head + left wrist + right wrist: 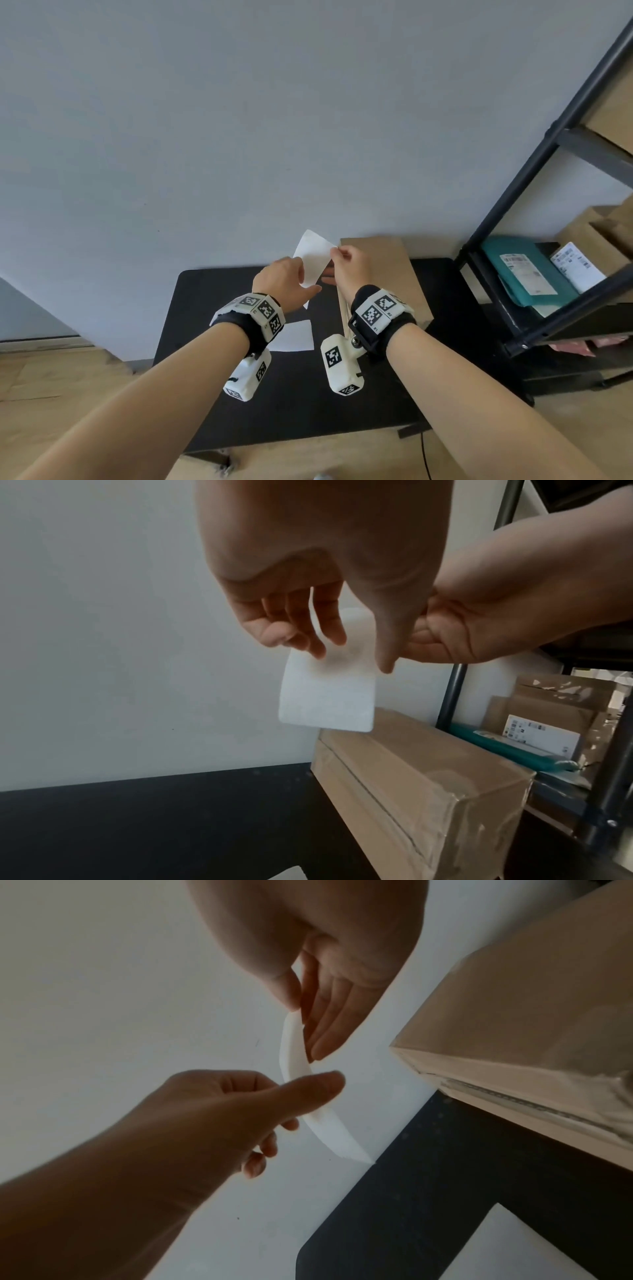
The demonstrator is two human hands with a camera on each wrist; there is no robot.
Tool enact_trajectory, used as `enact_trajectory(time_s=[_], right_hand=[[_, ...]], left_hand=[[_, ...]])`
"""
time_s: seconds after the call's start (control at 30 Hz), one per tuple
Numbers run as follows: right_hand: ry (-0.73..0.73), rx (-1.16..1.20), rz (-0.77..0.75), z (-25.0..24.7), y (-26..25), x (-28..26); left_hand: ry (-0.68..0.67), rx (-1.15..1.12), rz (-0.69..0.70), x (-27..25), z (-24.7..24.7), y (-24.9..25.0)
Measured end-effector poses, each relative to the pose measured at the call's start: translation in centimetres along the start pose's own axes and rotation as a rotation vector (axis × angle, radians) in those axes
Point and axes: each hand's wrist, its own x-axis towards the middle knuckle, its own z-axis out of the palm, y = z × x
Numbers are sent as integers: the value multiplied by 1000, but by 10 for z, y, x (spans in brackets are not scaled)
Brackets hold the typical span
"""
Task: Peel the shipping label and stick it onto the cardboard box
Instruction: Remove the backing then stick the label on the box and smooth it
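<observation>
Both forearms over black table [205,394], white sheet [295,337] flat on it, left hand [284,282] and right hand [351,265] pinching curved shipping label [313,258] in air, thumbs and fingers [329,626] closed on its edges, cardboard box [383,270] just beyond on table, shelf rack [548,205] far right.

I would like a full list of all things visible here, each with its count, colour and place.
shipping label: one, white, held in the air above the table by both hands
white sheet: one, lying on the table
cardboard box: one, brown, taped, right part of the table
table: one, black, against the wall
shelf rack: one, black, right of the table
teal mailer: one, on the rack, carries a label
brown boxes: several, on the rack
left hand: holds the label
right hand: pinches the label's corner
</observation>
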Motion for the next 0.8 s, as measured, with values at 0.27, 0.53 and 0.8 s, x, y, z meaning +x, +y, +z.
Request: enact_trajectory(time_s=[0.27, 0.53, 0.8], right_hand=[[24, 17, -3, -11, -3, 0], [37, -22, 7, -48, -1, 20], [-121, -259, 93, -102, 17, 49]], left_hand=[[97, -79, 81, 5, 6, 5], [81, -427, -83, 31, 12, 8], [-53, -761, -157, 54, 32, 30]])
